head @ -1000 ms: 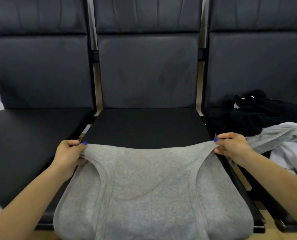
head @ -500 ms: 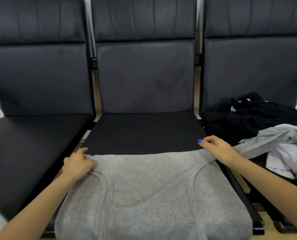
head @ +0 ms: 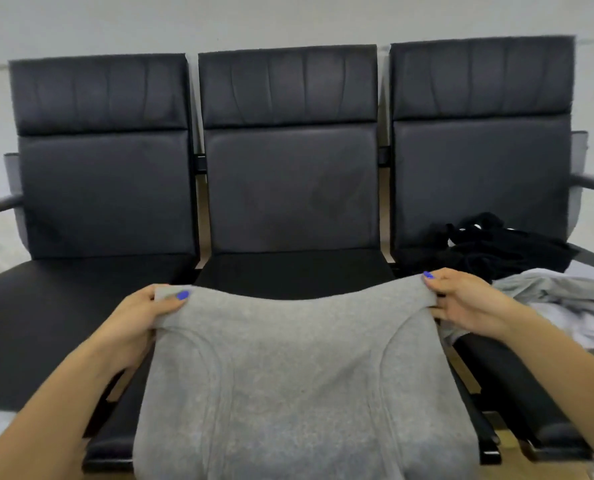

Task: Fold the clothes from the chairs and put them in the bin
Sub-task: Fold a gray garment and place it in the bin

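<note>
A grey knit garment (head: 299, 368) lies spread over the front of the middle black chair seat (head: 288, 271), with curved seams on both sides. My left hand (head: 143, 317) grips its far left corner, thumb on top. My right hand (head: 465, 299) grips the far right corner. The far edge is lifted off the seat and sags between my hands. On the right chair lie a black garment (head: 496, 247), a light grey garment (head: 558, 289) and a white one (head: 579, 327) in a loose pile. No bin is in view.
Three joined black padded chairs stand against a pale wall. The left chair seat (head: 63, 306) holds nothing. Armrests (head: 593, 183) stick out at both ends of the row. Wooden floor shows under the chairs at the lower right.
My hands pressed the grey garment flat on the seat half a second ago. Now both grip its far corners and have lifted that edge. The view has tilted up.
</note>
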`<state>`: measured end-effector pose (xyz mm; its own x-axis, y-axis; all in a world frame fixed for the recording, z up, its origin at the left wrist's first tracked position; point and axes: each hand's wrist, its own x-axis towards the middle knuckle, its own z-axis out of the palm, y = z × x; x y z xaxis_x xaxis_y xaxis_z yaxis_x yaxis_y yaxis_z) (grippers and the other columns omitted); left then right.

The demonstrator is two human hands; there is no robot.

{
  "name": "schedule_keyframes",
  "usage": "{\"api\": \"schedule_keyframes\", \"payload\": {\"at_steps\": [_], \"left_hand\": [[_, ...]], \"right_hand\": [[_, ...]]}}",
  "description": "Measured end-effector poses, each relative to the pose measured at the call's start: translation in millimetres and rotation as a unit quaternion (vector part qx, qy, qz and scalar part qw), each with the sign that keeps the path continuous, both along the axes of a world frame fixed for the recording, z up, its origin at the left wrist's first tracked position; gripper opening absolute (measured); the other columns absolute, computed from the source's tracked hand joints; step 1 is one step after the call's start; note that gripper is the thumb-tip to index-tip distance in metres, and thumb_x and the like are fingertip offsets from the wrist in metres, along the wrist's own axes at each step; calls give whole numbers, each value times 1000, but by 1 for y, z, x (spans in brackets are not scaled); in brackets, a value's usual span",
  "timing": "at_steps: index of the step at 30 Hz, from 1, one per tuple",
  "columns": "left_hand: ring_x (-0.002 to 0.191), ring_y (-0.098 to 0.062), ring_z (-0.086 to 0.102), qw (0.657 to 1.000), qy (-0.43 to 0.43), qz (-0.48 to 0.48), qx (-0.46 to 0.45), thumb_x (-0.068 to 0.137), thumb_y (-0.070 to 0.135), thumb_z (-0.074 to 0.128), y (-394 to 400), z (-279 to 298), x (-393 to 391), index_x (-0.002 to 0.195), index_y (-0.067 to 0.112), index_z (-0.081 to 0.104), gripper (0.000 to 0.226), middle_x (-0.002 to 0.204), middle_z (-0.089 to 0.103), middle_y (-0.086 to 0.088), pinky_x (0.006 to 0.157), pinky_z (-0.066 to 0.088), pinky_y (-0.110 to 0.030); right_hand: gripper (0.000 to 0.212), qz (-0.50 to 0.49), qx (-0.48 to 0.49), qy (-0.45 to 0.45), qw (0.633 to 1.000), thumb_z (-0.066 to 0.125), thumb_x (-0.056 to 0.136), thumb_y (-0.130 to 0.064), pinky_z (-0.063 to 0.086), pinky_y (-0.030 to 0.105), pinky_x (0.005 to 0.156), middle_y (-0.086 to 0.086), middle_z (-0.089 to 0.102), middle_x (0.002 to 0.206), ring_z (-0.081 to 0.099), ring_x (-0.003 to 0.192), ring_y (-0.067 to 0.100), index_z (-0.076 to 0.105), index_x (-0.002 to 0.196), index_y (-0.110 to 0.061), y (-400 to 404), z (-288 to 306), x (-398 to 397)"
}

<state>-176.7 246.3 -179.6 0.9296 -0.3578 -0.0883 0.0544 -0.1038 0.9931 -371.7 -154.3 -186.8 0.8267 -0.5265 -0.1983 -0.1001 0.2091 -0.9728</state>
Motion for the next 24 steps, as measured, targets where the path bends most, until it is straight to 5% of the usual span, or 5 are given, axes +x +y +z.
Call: {"api": "schedule_keyframes", "payload": {"at_steps": [6,9,13,18,24], "left_hand": [[61,-9,69,973,3,-87,-213,72,26,77,23,69,-46,66,17,77,10,68,71,1,55,56,-21],[66,-13,71,975,-21,-91,-200,17,35,97,37,93,-51,74,16,78,63,74,73,-2,58,58,-27],[67,-16,64,993,-97,-20,-69,60,30,83,53,120,-43,111,3,67,60,87,68,-9,55,50,-23],[34,-9,32,981,-141,8,134,82,8,69,50,125,-15,95,2,71,15,49,49,-7,36,22,-14],[50,-13,65,974,-89,36,207,86,2,66,18,117,20,94,8,71,11,69,70,-9,39,48,-21]], "right_hand": [[24,-19,17,-68,997,48,95,-5,53,26,49,0,58,63,59,60,13,49,72,-13,4,39,-38],[21,-22,-43,-88,995,50,95,-3,53,22,47,3,58,69,60,57,10,52,75,-9,4,59,-53],[8,-26,-213,-46,976,60,90,0,55,24,49,9,61,76,62,59,13,57,83,-4,-5,85,-68],[16,29,-263,-3,964,63,86,4,43,17,43,6,59,64,53,56,13,62,101,-1,-20,100,-58],[26,116,-358,103,921,60,88,5,34,20,44,-2,64,63,46,56,12,65,106,-12,-39,101,-16]]}}
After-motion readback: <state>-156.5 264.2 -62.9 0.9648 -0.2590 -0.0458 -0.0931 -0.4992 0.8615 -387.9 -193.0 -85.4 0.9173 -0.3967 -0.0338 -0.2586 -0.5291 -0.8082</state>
